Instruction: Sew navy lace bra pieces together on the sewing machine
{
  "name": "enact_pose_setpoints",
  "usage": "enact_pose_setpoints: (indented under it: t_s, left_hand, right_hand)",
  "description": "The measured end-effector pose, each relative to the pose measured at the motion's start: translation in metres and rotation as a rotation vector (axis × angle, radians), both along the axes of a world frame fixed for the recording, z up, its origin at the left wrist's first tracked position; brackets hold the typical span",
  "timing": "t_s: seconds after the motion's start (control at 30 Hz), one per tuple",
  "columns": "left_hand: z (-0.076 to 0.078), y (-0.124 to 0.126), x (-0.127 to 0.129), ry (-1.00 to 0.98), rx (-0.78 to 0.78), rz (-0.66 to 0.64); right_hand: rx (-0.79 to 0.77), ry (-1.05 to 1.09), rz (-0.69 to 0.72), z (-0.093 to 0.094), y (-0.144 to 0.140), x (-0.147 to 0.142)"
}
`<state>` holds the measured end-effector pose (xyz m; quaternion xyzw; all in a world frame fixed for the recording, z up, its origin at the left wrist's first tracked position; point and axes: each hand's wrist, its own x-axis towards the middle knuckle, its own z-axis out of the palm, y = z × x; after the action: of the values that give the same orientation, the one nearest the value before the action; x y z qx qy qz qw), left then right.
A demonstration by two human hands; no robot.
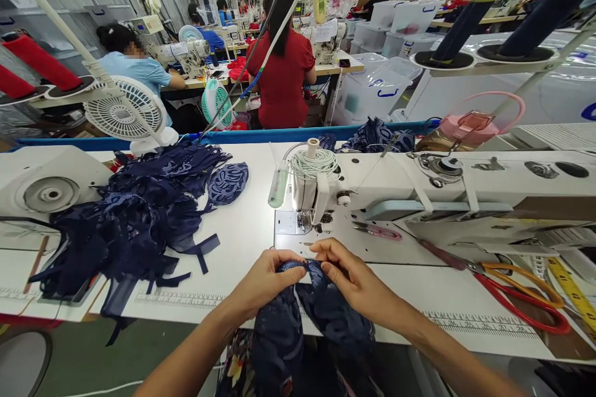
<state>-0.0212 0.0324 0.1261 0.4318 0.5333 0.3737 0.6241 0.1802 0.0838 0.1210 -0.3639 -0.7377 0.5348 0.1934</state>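
Observation:
Navy lace fabric (279, 329) hangs over the table's front edge in two lobes that meet at the top. My left hand (272, 276) pinches its upper edge between thumb and fingers. On the right side of the same edge, my right hand (347, 279) grips the fabric with thumb and bent fingers. Both hands are close together, just in front of the needle area of a white sewing machine (307, 220). The lower part of the fabric drops out of sight toward my lap.
A heap of navy lace pieces (135, 217) lies at left, with a lace cup piece (228, 183) beside it. Pink-handled snips (379, 231) rest on the machine bed. Large scissors (516, 291) and a yellow tape measure (575, 291) lie at right. Co-workers sit ahead.

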Motion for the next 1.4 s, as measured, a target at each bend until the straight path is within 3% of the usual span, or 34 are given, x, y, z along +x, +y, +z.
enact_pose_setpoints:
  t_s: [0.23,0.5,0.73,0.87,0.97,1.03,1.1,1.17,1.23,1.3,1.4]
  left_hand:
    - [-0.003,0.000,0.006,0.031,0.055,0.058]
    - [-0.007,-0.001,0.007,0.081,0.091,0.062]
    - [-0.012,-0.001,0.007,-0.164,-0.150,0.138]
    - [-0.016,-0.002,0.007,-0.223,-0.185,0.132]
    - [-0.014,-0.002,0.005,-0.072,-0.070,0.107]
    - [-0.009,-0.001,0.001,0.178,0.128,0.132]
    - [-0.004,0.001,-0.004,0.434,0.353,0.232]
    - [0.000,0.003,-0.010,0.546,0.487,0.351]
    - [0.002,0.005,-0.013,0.448,0.465,0.395]
    - [0.001,0.004,-0.016,0.212,0.335,0.369]
    - [-0.004,-0.003,-0.018,-0.051,0.200,0.354]
  right_hand:
    - [0.055,-0.052,-0.011,0.000,-0.003,-0.006]
    - [0.076,-0.088,-0.123,-0.003,-0.002,-0.013]
    - [0.065,-0.070,-0.161,-0.005,-0.004,-0.011]
    - [0.061,-0.057,-0.154,-0.011,-0.004,-0.010]
    - [0.060,-0.077,-0.146,-0.009,-0.004,-0.011]
    - [0.083,-0.096,-0.146,-0.001,-0.006,-0.013]
    - [0.129,-0.091,-0.143,0.010,-0.011,-0.015]
    - [0.180,-0.040,-0.084,0.022,-0.019,-0.019]
    - [0.205,0.004,0.042,0.029,-0.028,-0.023]
    - [0.221,-0.011,0.154,0.028,-0.034,-0.028]
    - [0.292,-0.065,0.166,0.013,-0.034,-0.038]
